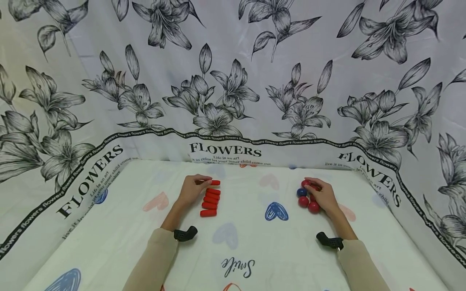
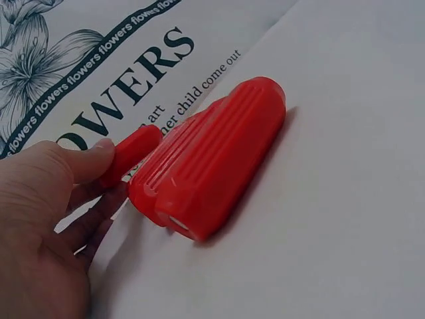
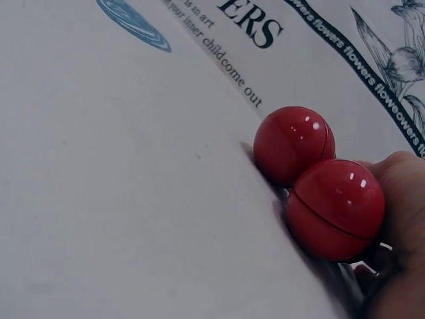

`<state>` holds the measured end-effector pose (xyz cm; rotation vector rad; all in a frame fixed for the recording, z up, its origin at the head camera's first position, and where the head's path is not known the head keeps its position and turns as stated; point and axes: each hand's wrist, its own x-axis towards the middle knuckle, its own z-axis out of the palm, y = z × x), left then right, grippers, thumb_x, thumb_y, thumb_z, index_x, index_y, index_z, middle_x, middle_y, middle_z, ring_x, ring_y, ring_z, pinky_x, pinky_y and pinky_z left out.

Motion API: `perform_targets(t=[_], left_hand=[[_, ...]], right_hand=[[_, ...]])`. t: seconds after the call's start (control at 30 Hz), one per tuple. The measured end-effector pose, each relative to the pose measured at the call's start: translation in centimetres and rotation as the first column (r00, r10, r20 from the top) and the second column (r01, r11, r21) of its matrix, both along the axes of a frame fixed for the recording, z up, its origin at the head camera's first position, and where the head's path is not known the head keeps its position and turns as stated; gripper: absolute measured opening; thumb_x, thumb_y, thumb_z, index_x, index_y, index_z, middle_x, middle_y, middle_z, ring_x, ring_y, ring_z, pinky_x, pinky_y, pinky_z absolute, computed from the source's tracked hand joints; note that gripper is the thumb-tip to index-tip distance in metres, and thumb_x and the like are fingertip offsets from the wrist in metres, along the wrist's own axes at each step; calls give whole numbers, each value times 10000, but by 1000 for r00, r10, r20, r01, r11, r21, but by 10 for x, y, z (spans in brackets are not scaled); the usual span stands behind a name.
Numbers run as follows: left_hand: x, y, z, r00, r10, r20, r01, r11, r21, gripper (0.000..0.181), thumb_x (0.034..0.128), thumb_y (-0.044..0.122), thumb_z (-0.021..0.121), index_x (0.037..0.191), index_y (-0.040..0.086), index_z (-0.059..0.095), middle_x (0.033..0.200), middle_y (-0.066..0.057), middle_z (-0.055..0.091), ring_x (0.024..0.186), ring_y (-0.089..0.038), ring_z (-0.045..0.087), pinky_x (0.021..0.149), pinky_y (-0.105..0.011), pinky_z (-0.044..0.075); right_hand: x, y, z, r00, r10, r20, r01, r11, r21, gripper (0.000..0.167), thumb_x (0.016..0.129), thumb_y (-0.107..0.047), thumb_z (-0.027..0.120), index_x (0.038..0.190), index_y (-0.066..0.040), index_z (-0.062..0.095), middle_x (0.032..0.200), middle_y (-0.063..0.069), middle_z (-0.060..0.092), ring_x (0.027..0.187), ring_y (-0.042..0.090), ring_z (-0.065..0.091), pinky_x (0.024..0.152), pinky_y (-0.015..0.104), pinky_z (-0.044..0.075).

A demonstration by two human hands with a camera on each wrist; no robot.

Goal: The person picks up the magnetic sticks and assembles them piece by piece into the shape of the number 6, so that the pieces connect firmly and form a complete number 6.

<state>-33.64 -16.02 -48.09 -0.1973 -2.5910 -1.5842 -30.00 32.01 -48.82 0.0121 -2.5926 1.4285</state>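
My left hand (image 1: 193, 190) pinches a red cylinder (image 1: 215, 182) at the far end of a column of several red cylinders (image 1: 208, 212). In the left wrist view the hand (image 2: 46, 212) has thumb and fingers on the small red piece (image 2: 133, 154), beside larger ribbed ones (image 2: 226, 159). My right hand (image 1: 324, 196) is over a cluster of red balls (image 1: 314, 207) and one blue ball (image 1: 301, 192), its fingertips at the far red ball (image 1: 306, 183); whether it grips is unclear. Two red balls (image 3: 335, 209) hide its fingers in the right wrist view.
A white cloth (image 1: 247, 226) with printed hearts and the word Smile covers the table. Behind it and at both sides hangs a flower-printed curtain (image 1: 225, 97). Black wrist devices (image 1: 185, 234) sit at both sleeves.
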Motion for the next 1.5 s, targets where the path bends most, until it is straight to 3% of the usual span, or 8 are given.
perform_targets(t=[0.2,0.37,0.47,0.67,0.87,1.07,1.2,1.5], left_hand=[[2,2,7,1000,9,-3,-9,994,111,316,864,354,673,1089,136,709,1030,-43,691,931,-210,663,798,-286,540],[3,9,16,1000,-22,7,20,973,232,376,854,335,688,1119,68,681,987,-122,697,877,-278,698,751,-300,568],[6,15,23,999,-29,26,22,967,254,380,858,320,688,1137,62,674,1001,-142,690,886,-323,692,742,-299,569],[10,25,30,998,-22,60,4,956,293,335,870,291,681,1150,108,676,1084,-100,674,932,-367,672,744,-299,569],[11,31,32,996,-55,69,27,935,355,278,872,254,681,1119,127,692,1064,-127,691,1009,-387,639,751,-332,572],[14,39,31,996,-73,52,54,949,311,261,876,224,680,1119,129,695,1049,-109,699,880,-371,687,750,-328,569],[18,47,33,992,-114,52,94,951,293,272,869,210,688,1124,112,692,1044,-98,711,873,-362,695,775,-359,565],[24,63,33,981,-173,83,139,939,315,364,854,244,703,1175,76,664,1033,-87,715,929,-359,687,751,-252,550]], right_hand=[[0,1,5,999,-34,0,34,998,-48,473,921,-388,590,1330,-154,543,1299,148,560,1224,291,479,1065,515,336],[1,1,15,996,-81,-27,78,992,-100,467,922,-380,591,1339,-178,533,1325,122,546,1321,273,421,1118,480,302],[3,-1,21,993,-93,-69,87,992,-91,449,941,-354,565,1365,-218,510,1342,103,542,1310,225,440,1097,396,355],[6,-7,28,987,-60,-148,50,996,-73,393,975,-269,519,1367,-266,512,1316,76,536,1022,34,563,830,159,506],[8,-13,32,993,-29,-116,15,993,-120,398,948,-294,565,1337,-212,547,1278,108,564,899,69,654,769,172,526],[8,-16,34,999,-50,-14,47,987,-153,477,870,-377,660,1308,-212,569,1290,87,544,883,-16,631,779,140,507],[9,-20,38,999,-19,-35,13,984,-175,473,857,-372,677,1281,-186,582,1240,106,590,862,35,673,779,140,511],[9,-34,45,997,60,-57,-68,987,-145,487,820,-397,715,1236,-173,598,1112,-13,609,926,176,675,709,295,551]])
